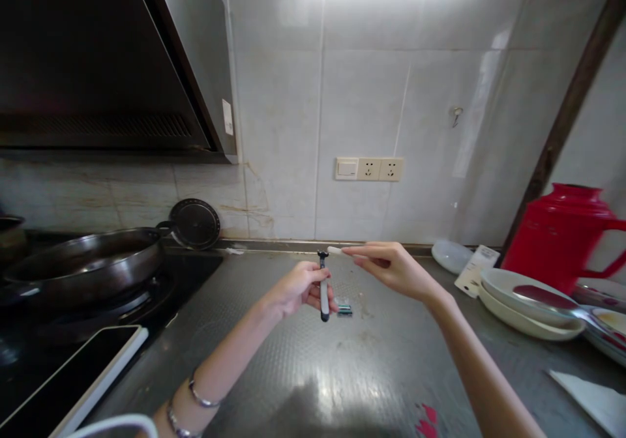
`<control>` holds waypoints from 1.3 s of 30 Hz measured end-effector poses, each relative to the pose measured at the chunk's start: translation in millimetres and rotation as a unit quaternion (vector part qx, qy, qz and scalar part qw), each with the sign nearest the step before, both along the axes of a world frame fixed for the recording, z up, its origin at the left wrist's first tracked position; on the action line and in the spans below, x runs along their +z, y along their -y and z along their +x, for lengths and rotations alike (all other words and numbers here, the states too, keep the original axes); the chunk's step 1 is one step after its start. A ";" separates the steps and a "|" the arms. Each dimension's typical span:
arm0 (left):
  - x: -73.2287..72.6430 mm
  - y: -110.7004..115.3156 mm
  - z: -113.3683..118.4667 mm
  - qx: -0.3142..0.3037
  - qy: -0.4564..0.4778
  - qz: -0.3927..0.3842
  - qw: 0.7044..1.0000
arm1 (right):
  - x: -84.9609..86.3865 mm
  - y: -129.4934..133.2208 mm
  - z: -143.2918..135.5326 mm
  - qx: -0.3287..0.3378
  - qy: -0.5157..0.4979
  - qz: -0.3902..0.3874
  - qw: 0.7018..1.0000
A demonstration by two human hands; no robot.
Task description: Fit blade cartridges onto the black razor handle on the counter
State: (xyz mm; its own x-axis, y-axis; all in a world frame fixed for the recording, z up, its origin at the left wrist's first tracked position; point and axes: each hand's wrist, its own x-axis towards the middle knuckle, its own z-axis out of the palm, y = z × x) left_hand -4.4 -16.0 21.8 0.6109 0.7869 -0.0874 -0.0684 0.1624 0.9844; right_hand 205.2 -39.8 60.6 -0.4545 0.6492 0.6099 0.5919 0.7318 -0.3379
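Observation:
My left hand (297, 287) is closed around a grey and black razor (324, 296), held upright above the counter with its small dark head at the top. My right hand (394, 267) pinches a small, slim white piece (335, 250) between its fingertips, right beside the razor's head. Whether the two touch I cannot tell, and what the white piece is does not show. Just behind my left fingertips, a small green and dark item (345, 310) lies on the metal counter (313, 373); it is too small to name for certain.
A steel pan (92, 265) stands on the stove at left, with a phone-like slab (73, 379) nearer me. On the right are stacked plates (528, 324), a white card (476, 272) and a red jug (552, 236). The range hood (200, 60) overhangs the left side.

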 end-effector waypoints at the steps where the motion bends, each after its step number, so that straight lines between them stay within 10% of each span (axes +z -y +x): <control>1: 1.5 1.3 -0.7 -0.009 0.009 -0.011 1.000 | -2.1 -2.0 -1.7 0.005 -0.005 0.003 1.000; 39: 2.3 5.7 -1.4 -0.031 0.005 -0.016 0.999 | -18.3 -24.0 -6.4 -0.014 -0.002 0.039 0.999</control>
State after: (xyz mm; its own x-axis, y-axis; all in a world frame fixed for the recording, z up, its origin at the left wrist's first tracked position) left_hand -5.8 -21.6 24.1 0.6600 0.7439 -0.1048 -0.0669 0.1971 0.9781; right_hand 198.8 -15.9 42.3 -0.4353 0.6118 0.6605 0.6110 0.7396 -0.2824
